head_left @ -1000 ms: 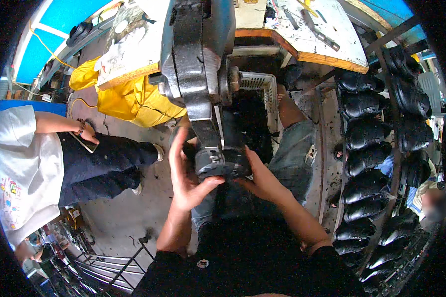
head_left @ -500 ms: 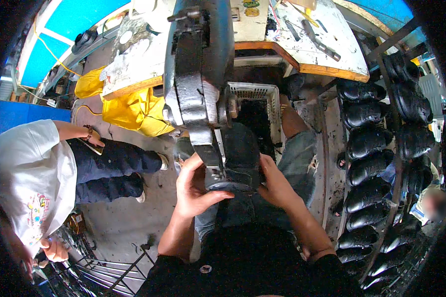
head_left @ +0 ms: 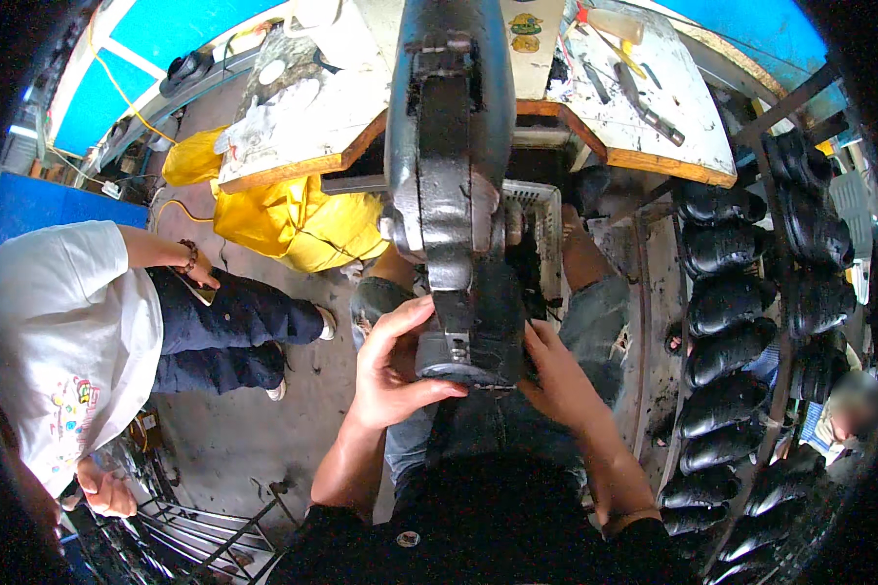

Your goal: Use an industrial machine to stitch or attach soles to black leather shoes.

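In front of me a tall grey-blue machine head (head_left: 449,146) comes down, with a worn metal arm at its lower end. Beneath that arm is a black shoe (head_left: 499,327), its rounded end toward me and much of it hidden by the machine. My left hand (head_left: 392,370) wraps the shoe's left side, thumb lying along the near edge. On the opposite side my right hand (head_left: 559,378) presses against the shoe, its fingertips partly hidden behind it. Both hands are closed on the same shoe, close below the arm.
Black shoes (head_left: 727,297) fill a rack on the right. A white worktable (head_left: 644,117) with hand tools stands beyond the machine, and a white plastic basket (head_left: 546,210) is below. At left are yellow cloth (head_left: 302,224) and a person in a white shirt (head_left: 78,322).
The view has shifted, so the machine and tables appear farther right. My hands still hold the shoe under the arm, and the shoe seems slightly turned.
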`<action>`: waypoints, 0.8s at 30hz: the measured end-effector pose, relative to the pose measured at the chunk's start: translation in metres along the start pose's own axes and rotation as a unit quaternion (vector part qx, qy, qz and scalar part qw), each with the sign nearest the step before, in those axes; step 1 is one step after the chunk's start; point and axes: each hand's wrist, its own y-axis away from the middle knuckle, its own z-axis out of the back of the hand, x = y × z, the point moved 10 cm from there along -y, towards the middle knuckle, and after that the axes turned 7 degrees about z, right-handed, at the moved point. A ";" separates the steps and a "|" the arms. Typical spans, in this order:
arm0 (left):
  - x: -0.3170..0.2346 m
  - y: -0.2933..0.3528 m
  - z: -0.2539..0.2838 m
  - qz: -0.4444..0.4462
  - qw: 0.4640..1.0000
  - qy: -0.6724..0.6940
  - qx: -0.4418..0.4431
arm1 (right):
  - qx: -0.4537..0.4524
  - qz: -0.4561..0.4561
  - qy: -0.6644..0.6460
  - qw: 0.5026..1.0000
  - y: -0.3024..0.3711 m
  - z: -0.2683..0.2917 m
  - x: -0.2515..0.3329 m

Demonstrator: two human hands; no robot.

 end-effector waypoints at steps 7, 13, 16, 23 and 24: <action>0.030 0.010 0.010 0.008 0.993 0.085 -0.087 | 0.004 -0.007 0.132 0.991 0.018 0.052 0.020; 0.030 0.003 0.002 0.008 0.989 0.100 -0.105 | 0.031 -0.020 0.178 0.983 0.018 0.085 0.025; 0.003 -0.004 -0.023 -0.043 0.999 0.009 -0.023 | -0.023 -0.004 0.127 0.992 0.027 0.076 0.001; -0.010 -0.008 -0.015 -0.080 0.996 -0.034 -0.023 | -0.030 -0.001 0.131 0.991 0.022 0.069 0.012; -0.009 -0.006 -0.015 -0.079 0.996 -0.034 -0.022 | -0.018 -0.012 0.123 0.992 0.021 0.070 0.013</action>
